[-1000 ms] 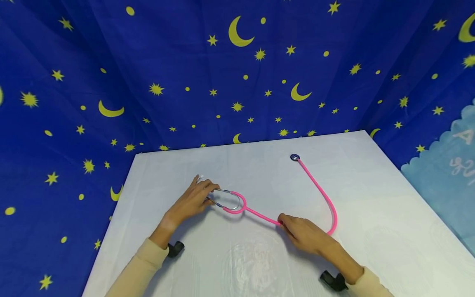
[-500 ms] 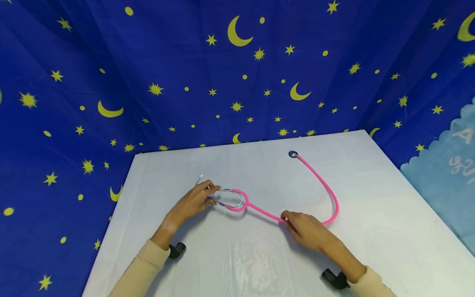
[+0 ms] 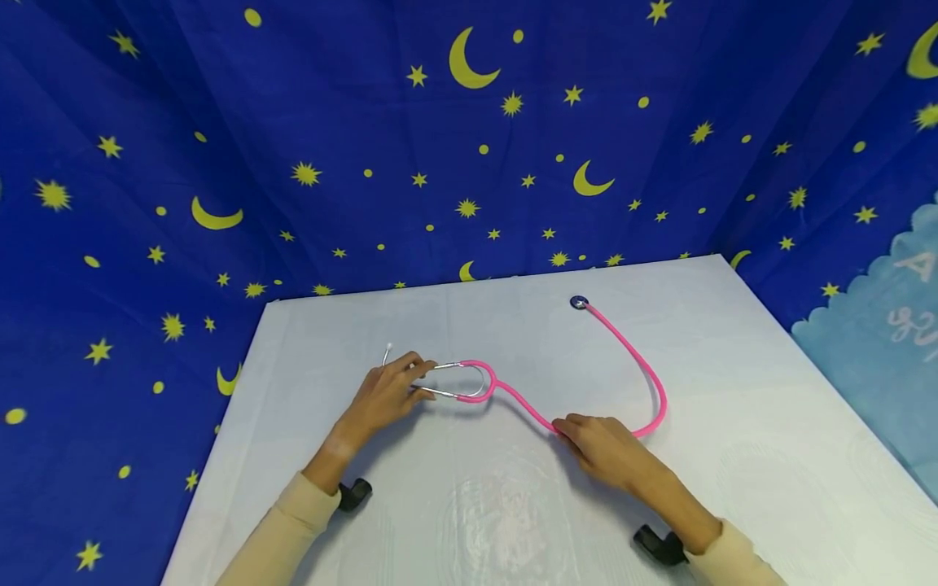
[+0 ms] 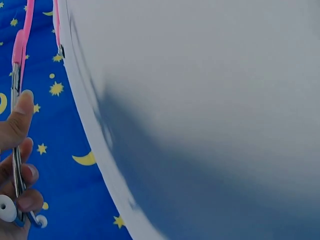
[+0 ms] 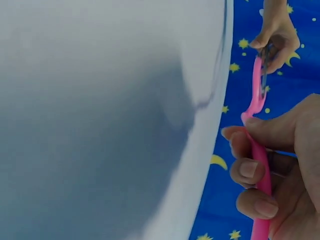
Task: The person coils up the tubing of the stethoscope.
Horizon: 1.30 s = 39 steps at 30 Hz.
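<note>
A pink stethoscope [image 3: 522, 400] stretches across both hands in the head view. My left hand [image 3: 388, 395] holds its metal ear tubes [image 3: 443, 394], fingers curled round them in the left wrist view. There, the white ear tips [image 4: 7, 207] show by the lower fingers. My right hand [image 3: 604, 450] grips the pink tubing [image 5: 260, 167] between thumb and curled fingers. Between the hands the tubing sags in a slight bend. Beyond the right hand it loops round to the chest piece [image 3: 579, 302], which lies near the table's far edge.
The white-covered table [image 3: 469, 325] ends at a blue curtain [image 3: 381, 122] with yellow moons and stars. A light blue panel with lettering [image 3: 894, 325] hangs at the right. Black wrist devices [image 3: 659, 545] sit under both forearms.
The left hand has moved slightly, and the yoke has shifted up and right. The tubing between the hands has gone from straight to bent. The chest piece has slid slightly toward the far edge.
</note>
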Tool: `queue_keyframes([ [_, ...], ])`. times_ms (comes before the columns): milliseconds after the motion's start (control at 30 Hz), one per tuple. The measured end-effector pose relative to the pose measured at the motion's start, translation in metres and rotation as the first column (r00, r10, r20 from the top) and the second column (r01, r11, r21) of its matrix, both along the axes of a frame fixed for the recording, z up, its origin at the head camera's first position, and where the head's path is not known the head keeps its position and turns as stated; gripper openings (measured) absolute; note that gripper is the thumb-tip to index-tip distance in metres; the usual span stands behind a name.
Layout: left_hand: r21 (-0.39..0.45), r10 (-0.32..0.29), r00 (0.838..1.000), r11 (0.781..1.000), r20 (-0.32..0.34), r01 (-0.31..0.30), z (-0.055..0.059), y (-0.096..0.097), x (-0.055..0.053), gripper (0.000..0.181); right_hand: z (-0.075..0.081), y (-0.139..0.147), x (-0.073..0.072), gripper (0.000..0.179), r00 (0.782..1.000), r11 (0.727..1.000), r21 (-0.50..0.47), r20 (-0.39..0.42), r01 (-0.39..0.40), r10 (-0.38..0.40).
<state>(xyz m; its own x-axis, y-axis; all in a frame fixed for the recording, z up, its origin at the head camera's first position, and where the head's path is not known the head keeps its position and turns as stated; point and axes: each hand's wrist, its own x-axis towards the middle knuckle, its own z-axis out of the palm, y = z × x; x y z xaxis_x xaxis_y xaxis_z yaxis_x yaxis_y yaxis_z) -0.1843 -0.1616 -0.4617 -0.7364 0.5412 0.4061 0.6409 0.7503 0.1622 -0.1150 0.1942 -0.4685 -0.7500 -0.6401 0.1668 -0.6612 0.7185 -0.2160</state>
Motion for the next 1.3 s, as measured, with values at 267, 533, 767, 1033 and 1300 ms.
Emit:
queue_keyframes([
  [267, -0.020, 0.027, 0.999, 0.999, -0.041, -0.028, 0.004, 0.019, 0.006, 0.044, 0.022, -0.017, -0.001, 0.005, 0.984, 0.979, 0.118, -0.041, -0.167, 0.173],
  [533, -0.059, 0.038, 0.996, 0.997, -0.080, -0.042, -0.001, 0.028, 0.011, 0.043, 0.043, -0.031, -0.010, 0.008, 0.951, 0.956, 0.052, -0.099, -0.288, 0.292],
  [767, -0.016, 0.022, 0.997, 1.000, -0.074, -0.023, -0.004, 0.034, 0.015, 0.043, 0.046, -0.040, -0.014, 0.009, 0.931, 0.936, 0.074, -0.102, -0.344, 0.350],
  [1033, -0.047, -0.023, 0.998, 0.999, -0.058, 0.021, 0.001, 0.054, 0.023, 0.043, 0.063, -0.052, -0.021, 0.010, 0.913, 0.913, 0.014, 0.024, -0.407, 0.407],
  [1300, -0.078, -0.153, 0.987, 0.986, -0.057, 0.148, 0.009, 0.074, 0.035, 0.041, 0.081, -0.049, -0.045, 0.030, 0.913, 0.931, -0.109, 0.185, -0.349, 0.364],
])
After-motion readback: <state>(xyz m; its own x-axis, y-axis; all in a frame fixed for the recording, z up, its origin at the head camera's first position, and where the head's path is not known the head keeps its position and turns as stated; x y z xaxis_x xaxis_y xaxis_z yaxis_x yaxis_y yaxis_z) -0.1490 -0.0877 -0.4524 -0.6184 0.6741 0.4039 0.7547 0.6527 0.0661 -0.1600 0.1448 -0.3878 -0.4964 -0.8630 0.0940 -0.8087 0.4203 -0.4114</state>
